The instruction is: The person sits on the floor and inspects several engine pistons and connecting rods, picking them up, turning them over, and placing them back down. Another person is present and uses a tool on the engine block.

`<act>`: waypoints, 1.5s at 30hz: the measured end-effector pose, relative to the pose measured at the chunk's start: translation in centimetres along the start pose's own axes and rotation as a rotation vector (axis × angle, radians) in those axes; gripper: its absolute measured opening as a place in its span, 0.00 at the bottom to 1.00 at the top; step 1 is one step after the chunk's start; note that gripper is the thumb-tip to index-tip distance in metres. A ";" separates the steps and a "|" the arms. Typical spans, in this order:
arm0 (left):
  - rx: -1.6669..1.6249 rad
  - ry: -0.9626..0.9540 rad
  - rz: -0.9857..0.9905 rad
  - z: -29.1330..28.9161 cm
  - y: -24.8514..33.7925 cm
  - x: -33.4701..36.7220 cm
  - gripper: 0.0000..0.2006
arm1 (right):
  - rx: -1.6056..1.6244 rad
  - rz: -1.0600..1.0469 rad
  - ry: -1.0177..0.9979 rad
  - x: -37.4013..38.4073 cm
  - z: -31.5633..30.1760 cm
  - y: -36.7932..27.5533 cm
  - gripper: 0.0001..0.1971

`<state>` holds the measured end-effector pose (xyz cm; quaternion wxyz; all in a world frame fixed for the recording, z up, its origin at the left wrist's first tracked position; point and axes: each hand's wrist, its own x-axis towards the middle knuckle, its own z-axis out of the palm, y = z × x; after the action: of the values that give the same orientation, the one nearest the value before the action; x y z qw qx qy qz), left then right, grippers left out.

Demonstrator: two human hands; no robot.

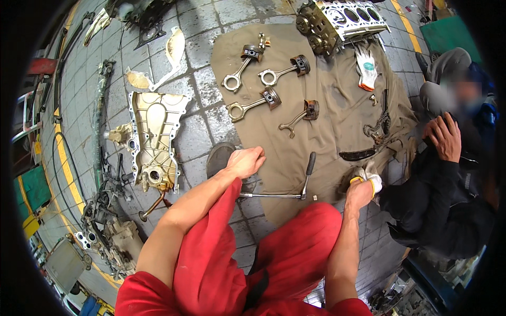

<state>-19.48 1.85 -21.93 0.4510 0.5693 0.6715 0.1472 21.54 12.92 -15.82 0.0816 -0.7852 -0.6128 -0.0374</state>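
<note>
Partly behind right fingers (362, 188), white glove (372, 170)

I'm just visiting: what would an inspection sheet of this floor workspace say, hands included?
Surface: wrinkled brown cloth over grey floor tiles.
Work things: white glove with yellow cuff; L-shaped tool; four pistons with rods on the cloth.
Clutter: pale metal cover on the tiles; second glove on the cloth.
Hands: left hand loosely curled, nothing seen in it; right hand grips the white glove.
Cables: thin dark cable or hose at left.
Surroundings: person in dark clothing at right; yellow floor line.
</note>
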 end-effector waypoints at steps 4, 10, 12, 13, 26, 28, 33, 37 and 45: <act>0.010 -0.004 -0.002 0.2 -0.1 0.1 0.13 | 0.287 0.123 -0.444 -1.4 2.6 -2.3 0.23; 0.038 0.007 -0.016 0.2 0.2 0.2 0.12 | -0.245 0.227 -0.861 -0.4 6.0 -3.0 0.22; 0.040 0.017 -0.014 0.3 0.5 0.3 0.12 | -0.262 0.266 -0.876 -0.3 6.8 -2.2 0.21; 0.048 0.018 -0.020 0.3 0.4 0.4 0.12 | -0.262 0.272 -0.909 -0.1 6.7 -2.8 0.22; 0.074 0.029 -0.056 0.7 1.1 0.8 0.12 | -0.321 0.284 -0.972 1.4 4.7 -4.8 0.24; 0.073 0.031 -0.061 0.7 1.0 0.8 0.12 | -0.320 0.271 -0.979 1.5 4.9 -4.6 0.24; 0.074 0.021 -0.076 0.7 1.3 1.0 0.13 | -0.358 0.224 -1.036 2.0 5.9 -3.9 0.23; 0.069 0.096 -0.062 -0.4 2.3 2.0 0.15 | -0.368 0.230 -1.032 2.0 5.9 -4.3 0.23; 0.156 0.251 0.108 -3.0 6.6 8.3 0.13 | -0.328 0.293 -1.010 1.9 4.4 -5.5 0.24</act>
<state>-17.16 12.27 -19.22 0.3092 0.6150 0.7003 0.1888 16.52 16.85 -19.37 -0.3417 -0.7850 -0.4462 0.2607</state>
